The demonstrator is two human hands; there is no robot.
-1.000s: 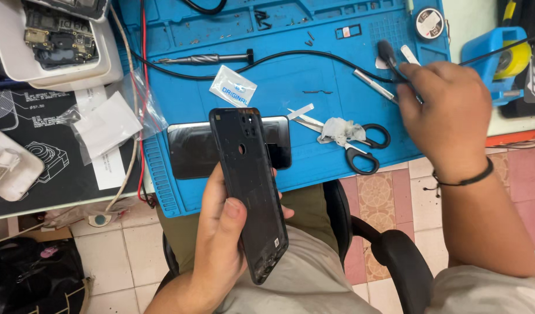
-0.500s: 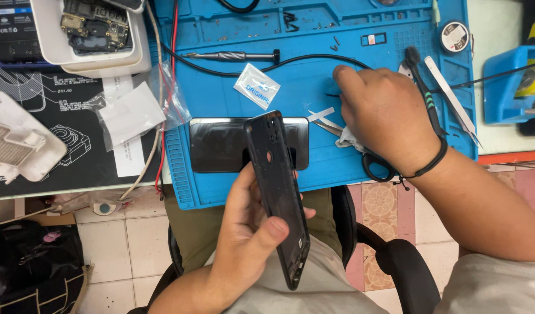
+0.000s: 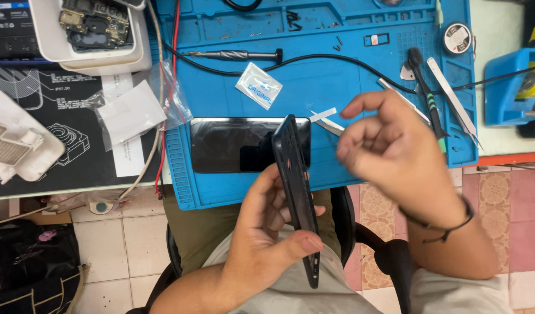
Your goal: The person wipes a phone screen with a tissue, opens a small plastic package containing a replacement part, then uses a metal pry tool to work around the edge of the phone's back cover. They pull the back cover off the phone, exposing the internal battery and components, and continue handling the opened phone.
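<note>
My left hand (image 3: 267,232) grips a black phone housing (image 3: 296,186) by its lower end and holds it edge-on over my lap and the front of the blue work mat (image 3: 337,75). A dark phone screen (image 3: 232,144) lies flat on the mat just behind the housing. My right hand (image 3: 389,145) hovers to the right of the housing with its fingers curled and motion-blurred. Whether it pinches anything is unclear. A white strip (image 3: 323,114) and a thin metal tool (image 3: 331,125) lie on the mat beside its fingertips.
On the mat lie a screwdriver (image 3: 232,55), a white sachet (image 3: 258,86), a black cable (image 3: 337,58), a black-and-green tool (image 3: 427,93), tweezers (image 3: 453,96) and a tape roll (image 3: 456,36). A white tray (image 3: 46,35) holds a circuit board. A blue holder (image 3: 505,87) stands at the right.
My right hand has lifted off the scissors area of the mat and come toward me, next to the housing. My left hand has turned the housing more edge-on.
</note>
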